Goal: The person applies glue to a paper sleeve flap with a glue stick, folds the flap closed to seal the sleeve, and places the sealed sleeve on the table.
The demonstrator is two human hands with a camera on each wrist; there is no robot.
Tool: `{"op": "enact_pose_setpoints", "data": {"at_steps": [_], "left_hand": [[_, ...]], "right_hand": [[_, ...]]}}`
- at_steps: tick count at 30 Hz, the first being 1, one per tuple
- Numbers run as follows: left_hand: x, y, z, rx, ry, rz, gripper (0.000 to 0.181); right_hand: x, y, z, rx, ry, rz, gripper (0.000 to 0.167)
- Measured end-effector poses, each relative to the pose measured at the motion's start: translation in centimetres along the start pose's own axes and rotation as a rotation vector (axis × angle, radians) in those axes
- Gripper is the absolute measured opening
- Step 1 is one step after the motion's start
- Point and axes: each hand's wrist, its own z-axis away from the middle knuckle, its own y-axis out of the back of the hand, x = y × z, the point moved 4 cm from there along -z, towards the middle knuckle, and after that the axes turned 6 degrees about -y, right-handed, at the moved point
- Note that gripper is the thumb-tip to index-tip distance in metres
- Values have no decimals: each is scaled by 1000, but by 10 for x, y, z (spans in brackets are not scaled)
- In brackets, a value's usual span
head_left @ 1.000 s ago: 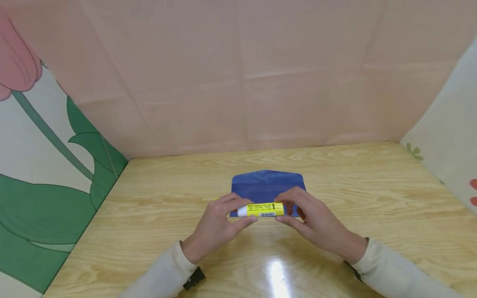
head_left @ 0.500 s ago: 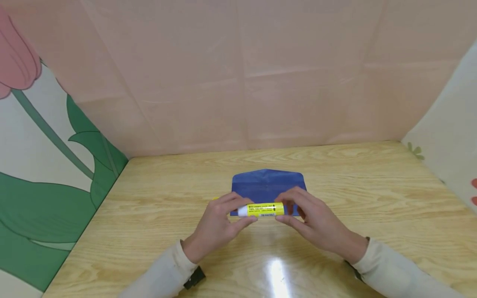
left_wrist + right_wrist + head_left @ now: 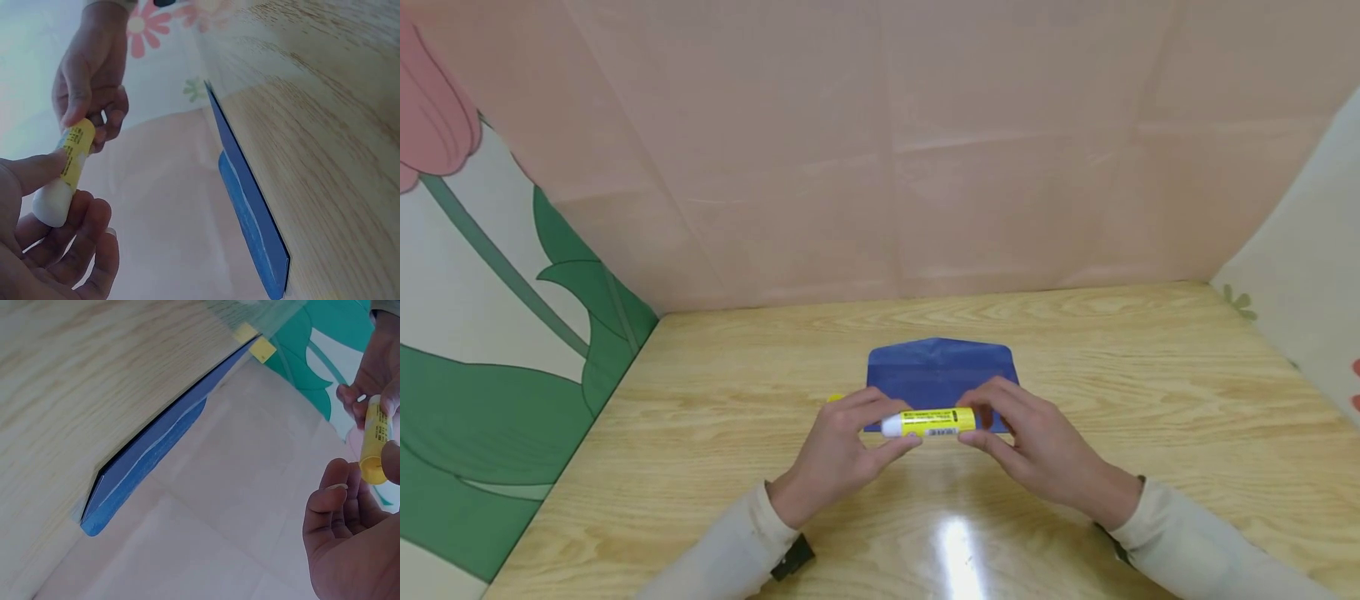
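A glue stick (image 3: 928,422) with a yellow label and a white end lies level between my two hands, above the table in the head view. My left hand (image 3: 838,446) pinches its white end between thumb and fingers. The yellow end is pinched by my right hand (image 3: 1037,437). In the left wrist view the rounded white end (image 3: 53,203) shows near my left fingers. The right wrist view shows a round, hollow-looking yellow base (image 3: 374,473). Behind the hands lies a blue envelope (image 3: 936,367), flap raised toward the far side, its near part partly covered by the hands.
A small yellow piece (image 3: 835,398), a block or cap, sits just left of the envelope, partly behind my left hand. The wood-grain table (image 3: 737,367) ends at a pink backdrop (image 3: 880,167). Printed panels stand at both sides.
The glue stick has turned slightly about its length, its label shifting, and has moved a touch to the right. Both hands keep nearly the same hold.
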Motion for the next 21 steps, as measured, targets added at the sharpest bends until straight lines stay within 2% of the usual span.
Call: {"op": "enact_pose_setpoints", "data": {"at_steps": [9, 18, 21], "left_hand": [[2, 0, 0, 31, -52, -9, 22], [2, 0, 1, 77, -152, -49, 24], [3, 0, 1, 77, -161, -62, 25]], "right_hand": [[0, 0, 1, -15, 15, 3, 27], [-1, -1, 2, -29, 4, 20, 5], [0, -2, 2, -35, 4, 23, 9]]}}
